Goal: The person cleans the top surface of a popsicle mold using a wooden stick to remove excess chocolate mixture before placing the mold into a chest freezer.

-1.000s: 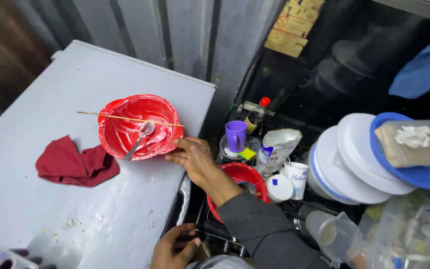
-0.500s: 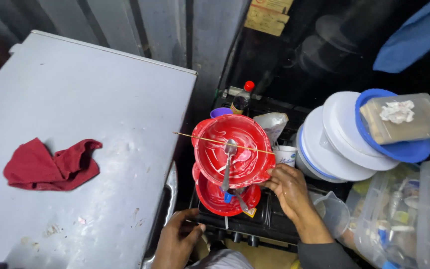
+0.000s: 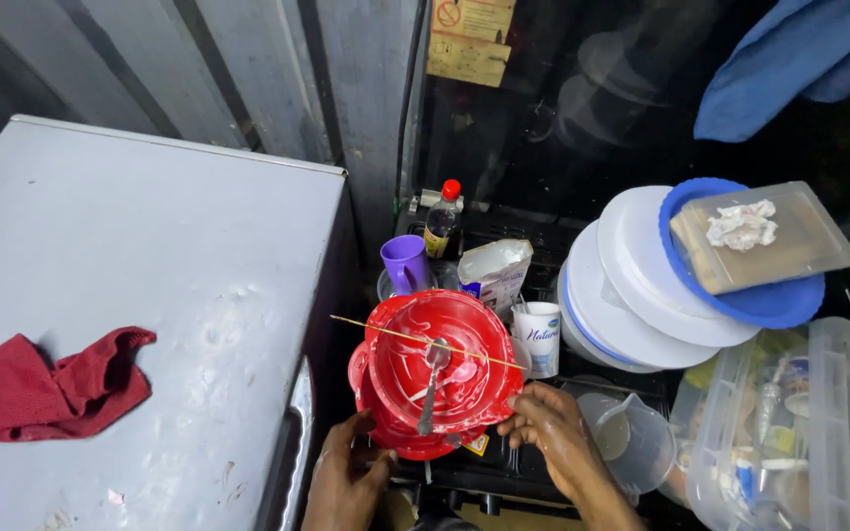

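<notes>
Left to right: red cloth (image 3: pixel 46 385) lies crumpled on the grey table (image 3: pixel 169 256), well apart from the work. Left hand (image 3: pixel 346 482) sits low at the table edge, fingers curled against the underside of the lower red bowl (image 3: pixel 415 444); can't tell how tight that grip is, the bowl hides the fingertips. Upper red bowl (image 3: pixel 442 362) is nested in the lower 1, smeared white inside, with a metal spoon (image 3: pixel 431 383) lying in it and a thin wooden stick (image 3: pixel 425 342) across the rim. Stack sits on a dark rack (image 3: pixel 504 472) just right of the table, in front of a purple cup (image 3: pixel 405 262), sauce bottle (image 3: pixel 442 218) and white paper cup (image 3: pixel 538 337). Right hand (image 3: pixel 555 431) touches the stack's right rim, fingers spread, grip loose, not wrapped round anything.

Judgement: keep the 2 bowls level and support from below on both sides, or spoon and stick slide off. White plates (image 3: pixel 632 295) and a clear jug (image 3: pixel 632 442) crowd the right side.
</notes>
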